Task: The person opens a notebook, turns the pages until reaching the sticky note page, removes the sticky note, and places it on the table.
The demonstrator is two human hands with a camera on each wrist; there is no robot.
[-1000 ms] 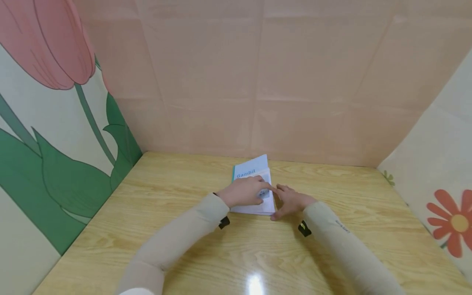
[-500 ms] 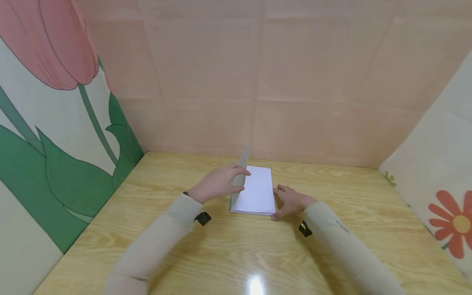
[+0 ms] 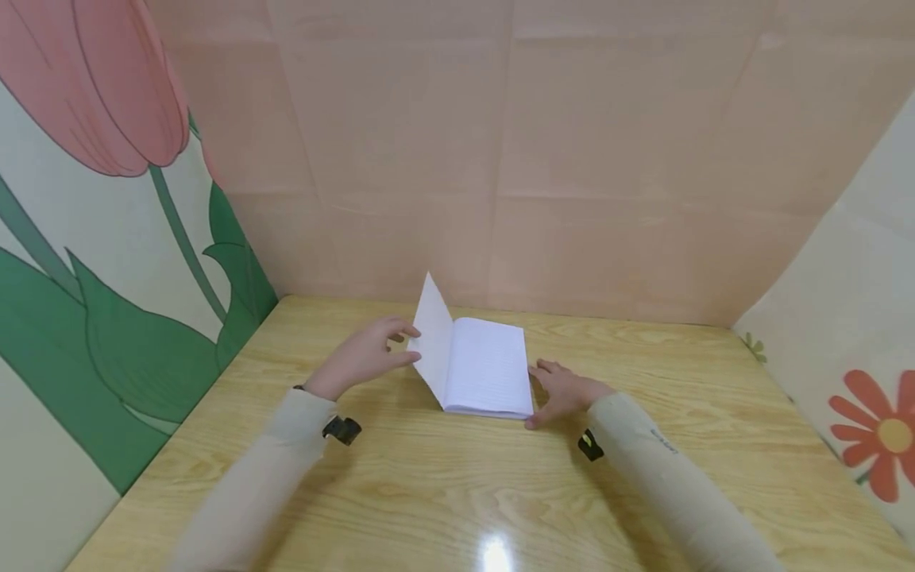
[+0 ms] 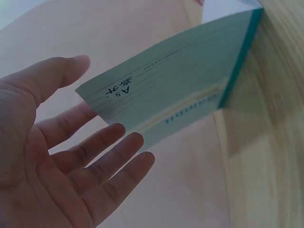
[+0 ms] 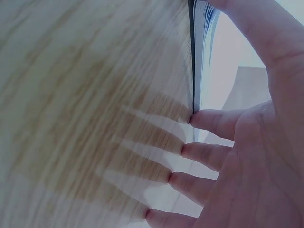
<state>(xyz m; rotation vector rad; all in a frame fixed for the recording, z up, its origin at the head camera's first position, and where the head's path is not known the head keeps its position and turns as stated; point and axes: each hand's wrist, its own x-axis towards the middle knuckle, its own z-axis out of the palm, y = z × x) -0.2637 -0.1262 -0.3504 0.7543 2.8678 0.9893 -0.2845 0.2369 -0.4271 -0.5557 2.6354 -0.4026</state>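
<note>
The left hand (image 3: pixel 364 355), fingers spread, meets the raised cover (image 3: pixel 432 342) at its free edge; the right hand (image 3: pixel 566 392), fingers spread, touches the notebook (image 3: pixel 491 369) along its right edge. The table (image 3: pixel 422 492) extends widely either side.

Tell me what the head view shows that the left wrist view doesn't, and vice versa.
Only the head view: the front cover's white inner face, the ruled lines on the notebook's open page, the painted pink tulip and the red flower.

Only the left wrist view: the cover's green outer face with its "A5" print and teal spine strip.

Both: the left hand at the raised cover, and the wood-grain tabletop.
</note>
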